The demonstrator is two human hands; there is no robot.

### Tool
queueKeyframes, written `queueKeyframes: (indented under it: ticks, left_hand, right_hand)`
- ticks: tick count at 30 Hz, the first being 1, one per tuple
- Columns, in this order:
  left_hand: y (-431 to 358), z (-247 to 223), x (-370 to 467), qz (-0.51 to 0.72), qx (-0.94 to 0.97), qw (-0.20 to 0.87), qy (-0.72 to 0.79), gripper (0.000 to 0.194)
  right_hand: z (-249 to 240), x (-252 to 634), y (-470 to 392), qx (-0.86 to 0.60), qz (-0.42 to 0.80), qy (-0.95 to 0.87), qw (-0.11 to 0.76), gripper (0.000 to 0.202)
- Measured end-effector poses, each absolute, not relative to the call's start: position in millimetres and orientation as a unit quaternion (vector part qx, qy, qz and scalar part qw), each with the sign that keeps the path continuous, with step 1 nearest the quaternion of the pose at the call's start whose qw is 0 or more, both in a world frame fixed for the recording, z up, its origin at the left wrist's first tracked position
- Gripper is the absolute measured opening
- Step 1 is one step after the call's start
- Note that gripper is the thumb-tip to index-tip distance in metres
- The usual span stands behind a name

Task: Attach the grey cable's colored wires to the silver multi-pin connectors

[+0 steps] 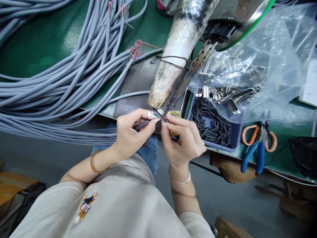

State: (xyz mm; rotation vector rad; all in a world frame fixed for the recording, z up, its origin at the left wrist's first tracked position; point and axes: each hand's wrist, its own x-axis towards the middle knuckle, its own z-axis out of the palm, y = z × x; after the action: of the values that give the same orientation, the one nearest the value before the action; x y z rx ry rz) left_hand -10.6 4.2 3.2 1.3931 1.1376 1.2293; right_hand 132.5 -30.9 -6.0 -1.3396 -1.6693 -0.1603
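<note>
My left hand (135, 134) is closed in a pinch on the end of a grey cable (141, 125), whose thin coloured wires (158, 115) show at the fingertips. Just beyond them sits a small metal multi-pin connector (159, 111), partly covered by my fingers. The tip of a soldering iron (170, 104) comes down from above right and meets the work between my hands. My right hand (183, 137) is closed, thumb and fingers together beside the iron's tip; what they grip is hidden. A white wrapped tube (164, 69) ends right above the connector.
Bundles of grey cables (74, 72) with stripped ends cover the left. On the right are a blue bin (235, 145) of short black sleeves, a plastic bag (277, 66) of metal connectors and cutting pliers (260, 145). A dark plate (131, 79) lies under the tube.
</note>
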Motion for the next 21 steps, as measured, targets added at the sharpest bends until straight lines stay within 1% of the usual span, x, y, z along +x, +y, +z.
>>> queueKeyframes:
  ticks: [4, 8, 12, 15, 18, 21]
  left_hand:
    - [4, 4, -10, 0.516, 0.578, 0.445, 0.450, 0.007]
    - [3, -2, -10, 0.534, 0.600, 0.417, 0.426, 0.005]
    - [2, -5, -10, 0.517, 0.593, 0.441, 0.432, 0.005]
    - [4, -1, -11, 0.485, 0.554, 0.509, 0.446, 0.010]
    - [9, 8, -16, 0.427, 0.478, 0.640, 0.423, 0.023]
    - [12, 16, -23, 0.346, 0.429, 0.747, 0.372, 0.032]
  right_hand:
    - [-4, 132, -32, -0.543, -0.082, -0.691, 0.470, 0.023]
    - [-5, 132, -35, -0.540, -0.114, -0.707, 0.443, 0.019]
    - [-5, 135, -36, -0.531, -0.123, -0.722, 0.425, 0.019]
    - [-7, 139, -39, -0.529, -0.098, -0.713, 0.450, 0.018]
    - [-13, 144, -44, -0.509, -0.060, -0.703, 0.494, 0.015]
    - [-20, 147, -49, -0.487, -0.021, -0.713, 0.504, 0.015]
